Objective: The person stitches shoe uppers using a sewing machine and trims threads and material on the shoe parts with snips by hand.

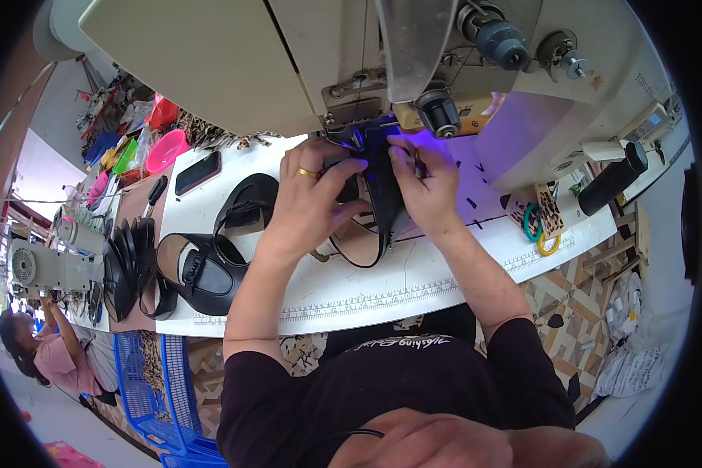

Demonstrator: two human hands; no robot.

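A black leather shoe upper (384,199) with a pale lining lies under the sewing machine's presser foot (353,139), its far end in purple light. My left hand (308,191), with a ring on one finger, holds the upper's left side, fingers bent and thumb at its inner edge. My right hand (430,183) pinches the right edge close to the foot. A small dark thing shows between its fingers, too small to name. The needle point is hidden among the black leather. To the left of my left hand lie more black shoe uppers (199,273) with bow-like trims.
The sewing machine (203,54) looms over the white table (460,265). A phone (198,173), stacked black pieces (125,265) and a pink basin (166,150) are left. Scissors (548,243) with coloured handles stand right. A blue crate (152,390) sits below; another person (62,351) works at far left.
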